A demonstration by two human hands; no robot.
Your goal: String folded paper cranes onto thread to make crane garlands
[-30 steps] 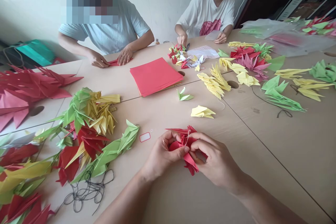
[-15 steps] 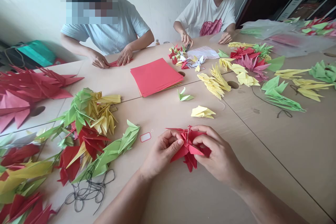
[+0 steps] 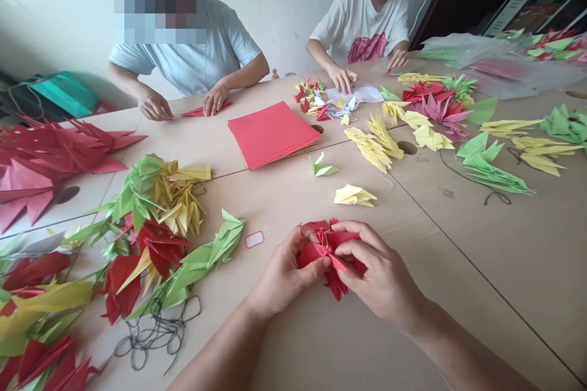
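Red folded paper cranes (image 3: 337, 284), bunched together, are held between my two hands near the front of the table. My left hand (image 3: 293, 263) pinches the bunch from the left, its thumb pressed on the paper near the centre. From the right, my right hand (image 3: 378, 266) has its fingers closed over the red wings. A thin pale string shows at the middle of the bunch, partly hidden by the folds. Just beyond my hands lies a yellow paper crane bundle (image 3: 354, 195), and behind it a small green folded piece (image 3: 323, 166).
A stack of red paper squares (image 3: 275, 134) lies mid-table. Heaps of coloured cranes (image 3: 151, 238) and tangled black cord (image 3: 153, 333) are on the left. Yellow and green cranes (image 3: 498, 168) spread across the right. Two people (image 3: 183, 67) work across the table, one with red paper.
My left thumb has shifted right and down over the red bunch, and the string loop no longer stands up. The co-worker at left has drawn one hand off the red paper.
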